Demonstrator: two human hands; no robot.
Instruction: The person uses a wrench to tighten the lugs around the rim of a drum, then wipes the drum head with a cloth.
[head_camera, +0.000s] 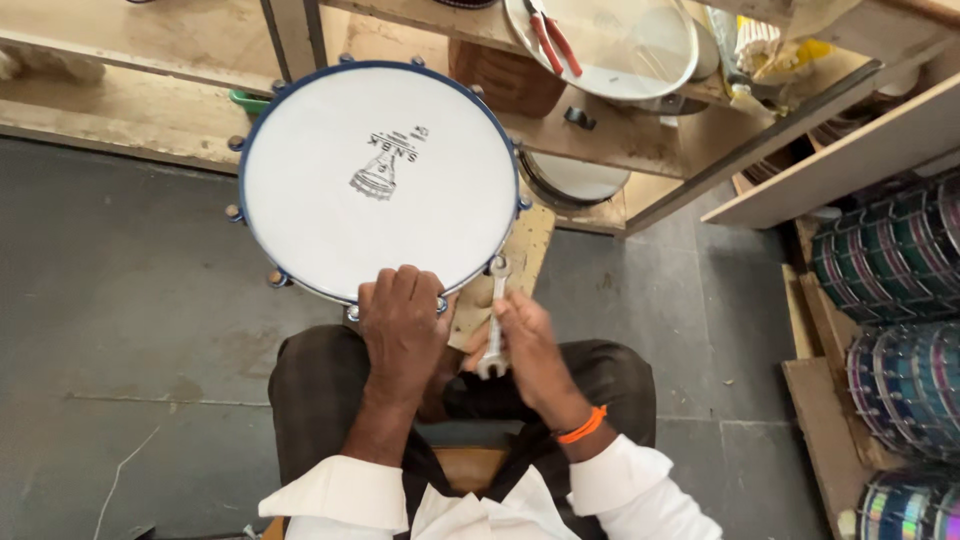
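Note:
A round drum (380, 180) with a white head, a dark printed mark and a blue rim ringed by metal lugs lies flat in front of my knees. My left hand (402, 325) rests fingers-down on the drum's near edge, holding it. My right hand (528, 345) grips a silver spanner (494, 320); its upper end sits on a lug at the drum's near right rim. An orange band circles my right wrist.
A small wooden block (525, 245) lies under the drum's right side. Wooden shelves behind hold another white drum head (610, 45) with red-handled pliers (550, 40). Shiny coloured drum shells (895, 255) are stacked at the right. Grey stone floor spreads to the left.

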